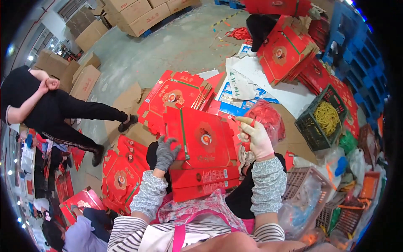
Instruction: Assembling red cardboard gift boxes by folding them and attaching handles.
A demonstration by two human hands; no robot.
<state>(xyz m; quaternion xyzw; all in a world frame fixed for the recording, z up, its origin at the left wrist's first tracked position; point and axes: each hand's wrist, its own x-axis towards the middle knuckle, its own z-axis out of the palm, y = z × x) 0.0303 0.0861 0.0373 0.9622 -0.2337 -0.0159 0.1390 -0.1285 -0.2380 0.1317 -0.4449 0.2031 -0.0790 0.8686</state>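
A flat red printed carton [218, 143] with a green stripe lies across my lap, its lower flap folded toward me. My left hand [167, 153], in a grey glove, touches the carton's left edge with fingers apart. My right hand [257, 137], in a white glove, is raised by the carton's right edge. Its fingers are closed around a thin red piece with a small dark tip, whose kind I cannot make out. Just beyond the carton lies a stack of similar red cartons [171, 97].
To the right stands a dark green crate [320, 145] of yellow cords [325, 118], near a brown crate [308, 185] with plastic bags. A red plastic bag [268, 122] sits beyond my right hand. A person [58, 101] stands at left; another [79, 231] sits lower left. More red cartons [281, 54] are stacked far right.
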